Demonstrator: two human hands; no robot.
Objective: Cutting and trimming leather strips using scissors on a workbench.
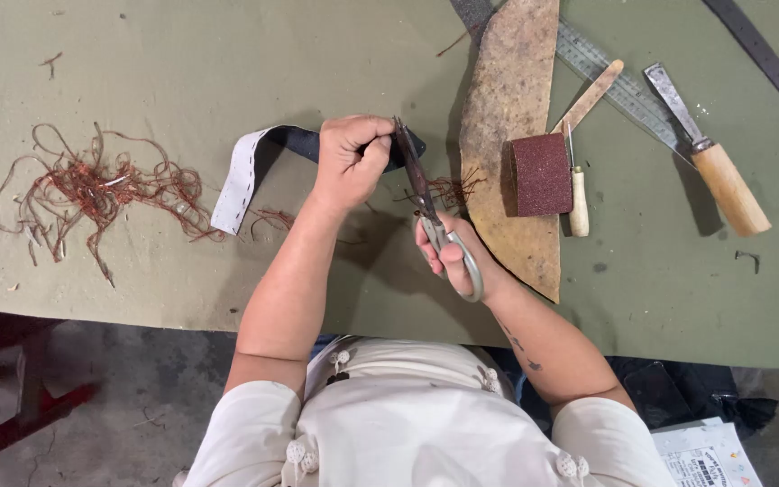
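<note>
The strap (pixel 254 162) lies over the bench (pixel 182 261) in front of the person, its dark end pinched in the left hand (pixel 349 158) and its pale, stitch-holed underside curling away toward the thread pile. Its long axis runs roughly side to side across the bench, the free end pointing toward the person's left. The right hand (pixel 453 257) is closed through the loops of the scissors (pixel 430 216), whose blades point away from the body, up to the strap's gripped end, where loose red threads (pixel 448 189) hang. To trim well, I judge the strap should stay taut between thumb and fingers, with the blade tips close to the edge so only thread is cut, not the strap.

Left of the strap sits a tangle of reddish thread (pixel 101 189). Beyond the scissors lie a curved leather piece (pixel 511 108), a dark red block (pixel 538 173), a small awl (pixel 577 194), a steel ruler (pixel 624 90) and a wooden-handled knife (pixel 710 158).
</note>
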